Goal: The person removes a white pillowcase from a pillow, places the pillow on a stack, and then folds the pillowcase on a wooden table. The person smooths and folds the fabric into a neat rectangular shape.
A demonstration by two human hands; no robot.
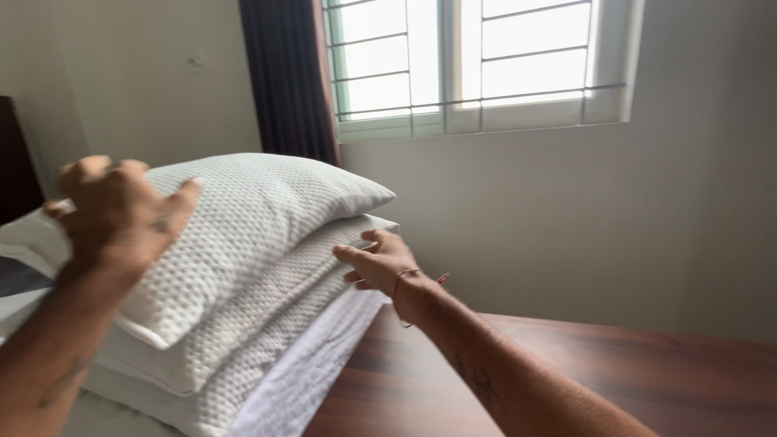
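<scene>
Pillows (pixel 267 235) under both hands' fingers (pixel 356 257)

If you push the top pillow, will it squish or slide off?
The top pillow probably squishes: it looks puffy and dents under the left hand. It likely lifts easily and flops. It might slide, since it lies tilted on the lower pillow, which the right hand touches.

Both forearms reach forward, the left hand (pixel 117 210) raised with fingers curled, the right hand (pixel 380 263) lower, fingers extended flat.
</scene>
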